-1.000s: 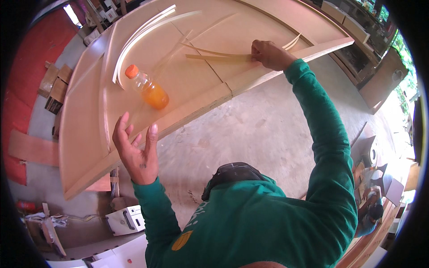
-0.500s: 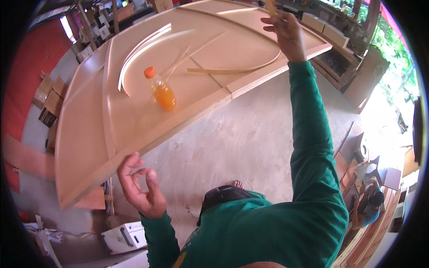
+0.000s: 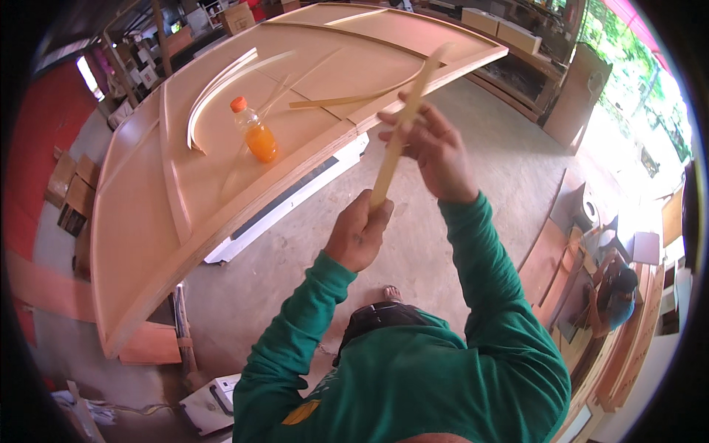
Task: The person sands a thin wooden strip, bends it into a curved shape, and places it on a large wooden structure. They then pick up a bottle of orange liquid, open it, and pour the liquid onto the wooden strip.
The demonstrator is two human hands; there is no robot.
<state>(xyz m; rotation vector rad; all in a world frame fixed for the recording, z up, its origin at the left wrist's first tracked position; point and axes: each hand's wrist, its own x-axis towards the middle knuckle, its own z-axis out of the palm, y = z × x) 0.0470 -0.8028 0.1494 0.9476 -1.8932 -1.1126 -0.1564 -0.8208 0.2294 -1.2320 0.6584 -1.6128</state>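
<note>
A narrow, pale wooden strip (image 3: pixel 390 166) slants up from my left hand (image 3: pixel 360 232), which is closed round its lower end. My right hand (image 3: pixel 442 156) is beside the strip's middle, its fingers spread and slightly blurred. The strip crosses in front of those fingertips; whether they touch it is unclear. Beyond both hands lies a large wooden panel (image 3: pixel 221 210) with raised edging. On it stands a clear bottle (image 3: pixel 260 142) with orange liquid and an orange cap. Several curved pale strips (image 3: pixel 214 92) lie behind the bottle, and another thin strip (image 3: pixel 325 102) lies to its right.
A long white-edged object (image 3: pixel 295 199) shows under the panel's near edge. Cardboard boxes (image 3: pixel 77 184) are stacked at the left, and a white case (image 3: pixel 210 406) sits on the floor at lower left. Another person (image 3: pixel 617 295) crouches at the right near stacked boards (image 3: pixel 631 354).
My right hand has come down and toward me from above the panel. My left hand has moved right and closed on the strip's lower end. The view has shifted slightly.
</note>
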